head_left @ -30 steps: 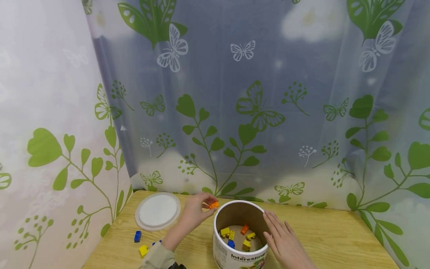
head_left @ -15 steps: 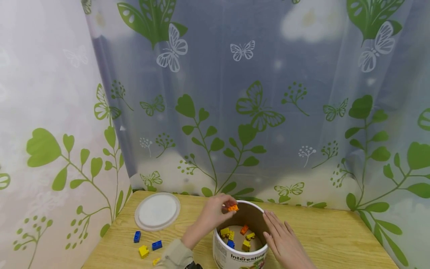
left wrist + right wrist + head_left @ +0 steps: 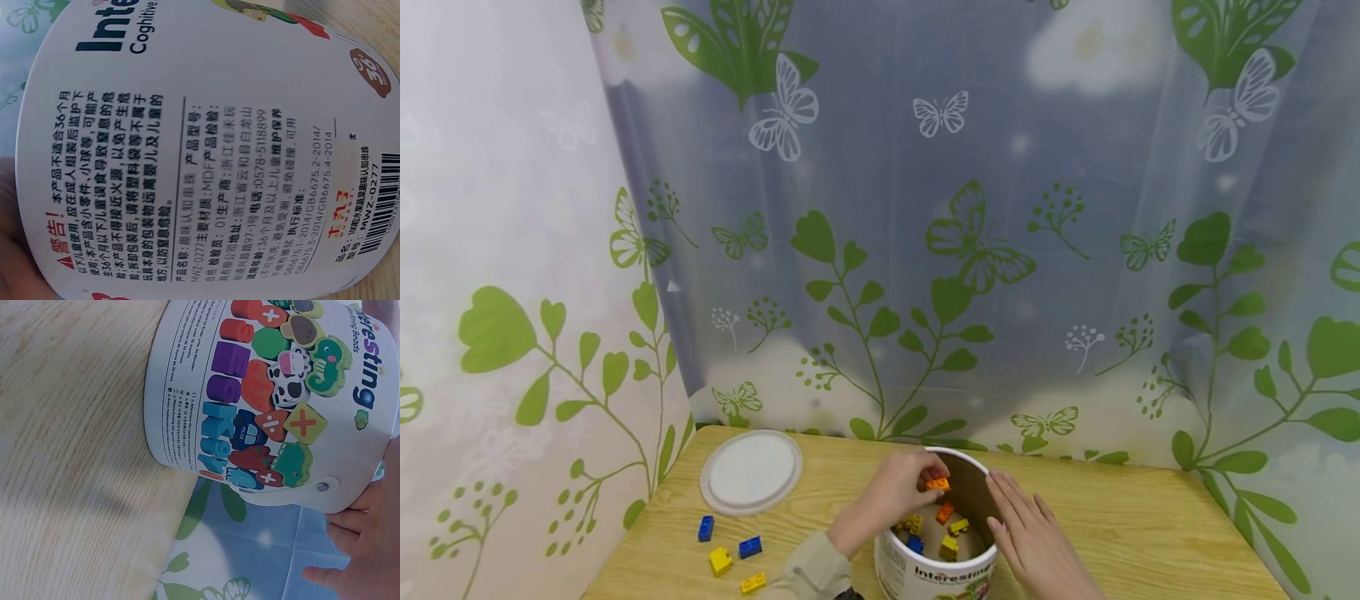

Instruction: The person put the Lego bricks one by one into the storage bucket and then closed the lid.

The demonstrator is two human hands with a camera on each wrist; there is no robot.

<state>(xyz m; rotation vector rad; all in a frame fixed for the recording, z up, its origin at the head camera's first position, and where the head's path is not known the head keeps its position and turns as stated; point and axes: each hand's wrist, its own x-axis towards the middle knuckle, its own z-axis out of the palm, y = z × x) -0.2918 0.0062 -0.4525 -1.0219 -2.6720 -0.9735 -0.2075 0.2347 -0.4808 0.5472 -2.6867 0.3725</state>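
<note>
My left hand (image 3: 897, 493) pinches an orange toy brick (image 3: 937, 484) just inside the mouth of a round white bucket (image 3: 901, 560). Several yellow bricks, a blue brick (image 3: 915, 544) and a darker orange brick (image 3: 945, 512) lie on the bucket's floor. With its fingers straight, my right hand (image 3: 1036, 537) rests against the bucket's right rim. Printed text on the bucket wall (image 3: 250, 75) fills the left wrist view and hides most of that hand. In the right wrist view, the fingers (image 3: 353, 520) touch the bucket near its handle pivot.
Left of the bucket, two blue bricks (image 3: 750, 547) and two yellow bricks (image 3: 721, 562) lie on the wooden table (image 3: 1120, 517). A round white lid (image 3: 752, 472) lies flat at the table's back left. Patterned curtains (image 3: 880, 250) hang behind and at the sides.
The left hand has moved right with the orange brick, from outside the bucket's left rim to inside its mouth, then slightly lower. The right hand has stayed put.
</note>
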